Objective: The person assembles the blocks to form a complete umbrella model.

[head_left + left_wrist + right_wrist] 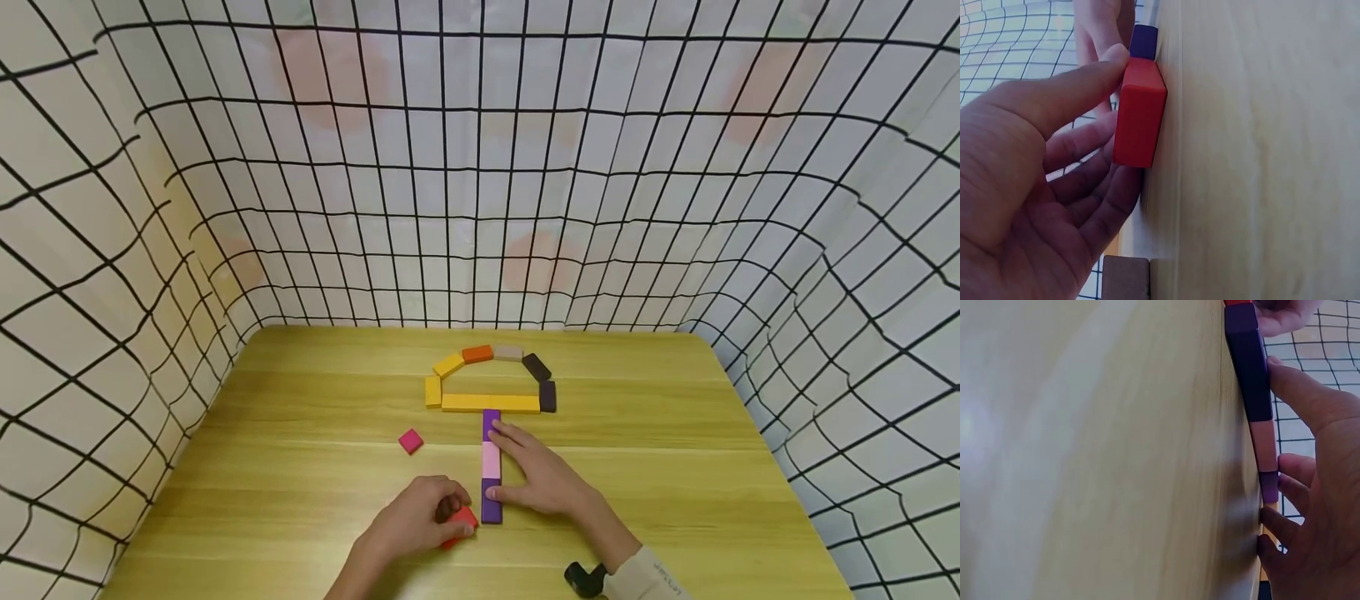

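Low on the table, my left hand (412,521) pinches a red block (1139,119) between thumb and fingers, just left of a column of blocks. That column has a purple block (491,424) at the far end, a pink block (491,460) in the middle and a dark purple block (491,512) at the near end. My right hand (546,477) lies along its right side, fingertips on the far purple block and thumb on the near one. In the left wrist view the red block stands close to the dark purple block (1144,41); whether they touch I cannot tell.
A long yellow block (491,403) lies across the column's far end. Beyond it, several small blocks form an arch, including an orange block (477,354) and a black block (548,397). A crimson square block (410,442) lies left. Black netting (480,169) surrounds the table.
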Tool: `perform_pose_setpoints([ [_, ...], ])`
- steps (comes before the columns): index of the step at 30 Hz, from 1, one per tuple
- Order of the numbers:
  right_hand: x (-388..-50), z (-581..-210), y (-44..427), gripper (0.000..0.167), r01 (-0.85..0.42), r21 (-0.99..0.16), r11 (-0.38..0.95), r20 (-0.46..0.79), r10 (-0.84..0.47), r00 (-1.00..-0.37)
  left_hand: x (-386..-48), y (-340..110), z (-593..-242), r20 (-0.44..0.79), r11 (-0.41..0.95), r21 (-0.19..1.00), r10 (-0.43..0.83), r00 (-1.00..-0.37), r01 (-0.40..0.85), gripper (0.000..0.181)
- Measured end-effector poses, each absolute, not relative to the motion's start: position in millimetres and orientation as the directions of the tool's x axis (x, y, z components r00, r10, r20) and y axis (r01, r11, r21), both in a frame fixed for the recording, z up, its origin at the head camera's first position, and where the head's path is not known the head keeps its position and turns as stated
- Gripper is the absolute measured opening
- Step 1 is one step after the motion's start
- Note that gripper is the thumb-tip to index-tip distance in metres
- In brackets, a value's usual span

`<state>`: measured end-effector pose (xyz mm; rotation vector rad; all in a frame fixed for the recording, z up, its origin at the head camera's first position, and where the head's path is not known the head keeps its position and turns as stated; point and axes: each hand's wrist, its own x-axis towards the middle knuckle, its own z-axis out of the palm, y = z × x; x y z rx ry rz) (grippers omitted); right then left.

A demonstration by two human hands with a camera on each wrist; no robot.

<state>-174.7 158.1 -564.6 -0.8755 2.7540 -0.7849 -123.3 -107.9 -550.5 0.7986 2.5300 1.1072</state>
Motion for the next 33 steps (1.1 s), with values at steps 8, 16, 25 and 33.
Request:
perform_pose_setpoints([
  [8,-173.9,-565.4,158.1,0.092,-0.482,-0.528,0.699,0.005,-0.565,-0.825,-120.1,-106.3,-548.5,-0.022,0.527,0.766,0.593,-0.805,0.367,0.021],
  [16,-174.4,-565.2,157.8,0.091,-0.484,-0.526,0.699,0.005,-0.567,-0.824,-116.8,-103.6,-547.9,0.009,0.496,0.772,0.616,-0.788,0.397,0.021],
  [25,-173.5,-565.4,157.6,0.091,-0.479,-0.527,0.702,0.004,-0.562,-0.827,-117.5,-100.6,-550.4,-0.011,0.506,0.773,0.612,-0.79,0.382,0.023],
  [33,-172.7,-566.7,157.3,0.091,-0.477,-0.534,0.698,0.007,-0.56,-0.828,-116.3,-99.6,-552.2,-0.01,0.513,0.77,0.605,-0.796,0.38,0.021],
])
